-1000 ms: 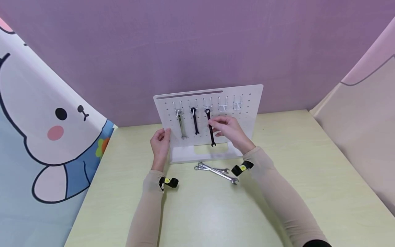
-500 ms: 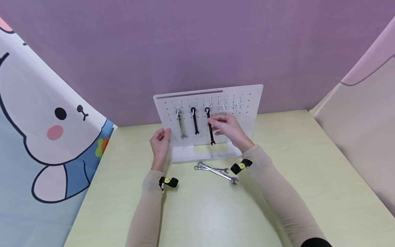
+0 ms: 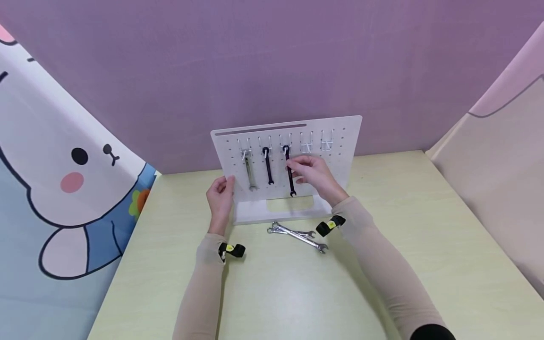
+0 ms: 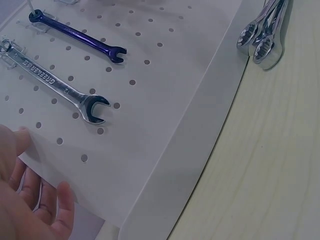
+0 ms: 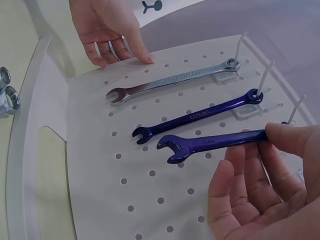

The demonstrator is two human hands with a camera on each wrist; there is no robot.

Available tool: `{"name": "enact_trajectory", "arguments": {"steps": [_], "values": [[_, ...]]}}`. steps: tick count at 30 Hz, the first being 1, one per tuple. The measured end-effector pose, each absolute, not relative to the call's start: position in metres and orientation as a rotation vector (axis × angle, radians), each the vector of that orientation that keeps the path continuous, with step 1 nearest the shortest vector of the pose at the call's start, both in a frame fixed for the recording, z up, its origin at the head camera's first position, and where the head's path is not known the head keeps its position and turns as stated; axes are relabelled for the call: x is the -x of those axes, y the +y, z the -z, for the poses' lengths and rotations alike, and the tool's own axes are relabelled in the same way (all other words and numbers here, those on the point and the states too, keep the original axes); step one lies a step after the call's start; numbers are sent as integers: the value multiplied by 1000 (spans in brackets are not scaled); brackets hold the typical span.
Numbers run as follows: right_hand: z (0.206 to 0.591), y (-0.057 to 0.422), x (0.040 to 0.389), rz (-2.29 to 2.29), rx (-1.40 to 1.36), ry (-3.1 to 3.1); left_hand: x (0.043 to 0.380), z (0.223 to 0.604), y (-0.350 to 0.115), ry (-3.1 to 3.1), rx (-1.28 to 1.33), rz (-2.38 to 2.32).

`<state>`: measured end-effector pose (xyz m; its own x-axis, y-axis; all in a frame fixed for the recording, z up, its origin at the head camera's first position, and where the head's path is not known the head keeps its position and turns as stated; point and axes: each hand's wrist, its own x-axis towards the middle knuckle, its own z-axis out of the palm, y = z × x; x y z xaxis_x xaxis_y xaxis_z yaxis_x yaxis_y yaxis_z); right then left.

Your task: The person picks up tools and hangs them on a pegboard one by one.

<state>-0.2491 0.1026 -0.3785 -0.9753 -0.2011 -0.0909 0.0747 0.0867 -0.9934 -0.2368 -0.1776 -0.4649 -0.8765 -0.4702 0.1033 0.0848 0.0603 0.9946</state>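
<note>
My right hand (image 3: 318, 178) pinches a dark blue combination wrench (image 5: 220, 142) between thumb and fingers. Its ring end is at the third hook of the white pegboard (image 3: 327, 174), partly hidden by the thumb in the right wrist view; the open end points down. On the board's left edge, my left hand (image 3: 220, 200) grips with the thumb at the front and the fingers beside and behind. Left of the held wrench hang a smaller dark blue wrench (image 5: 200, 114) on the second hook and a silver wrench (image 5: 170, 80) on the first.
Two silver wrenches (image 3: 299, 237) lie crossed on the pale wooden table (image 3: 272, 293) before the board's base. Right of the held wrench, two bare hooks (image 3: 327, 140) stick out. A purple backdrop (image 3: 272, 71) stands close behind the board.
The right hand has raised the dark blue wrench slightly, its ring end shifting up at the third hook. My left hand has stayed at the board's edge.
</note>
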Motion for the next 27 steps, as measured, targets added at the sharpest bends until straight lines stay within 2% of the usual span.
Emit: {"name": "enact_trajectory", "arguments": {"steps": [11, 27], "values": [[387, 101, 253, 1992, 160, 2220, 235, 464, -178, -1975, -403, 1873], [406, 87, 252, 1833, 387, 2859, 237, 466, -176, -1971, -401, 1848]]}}
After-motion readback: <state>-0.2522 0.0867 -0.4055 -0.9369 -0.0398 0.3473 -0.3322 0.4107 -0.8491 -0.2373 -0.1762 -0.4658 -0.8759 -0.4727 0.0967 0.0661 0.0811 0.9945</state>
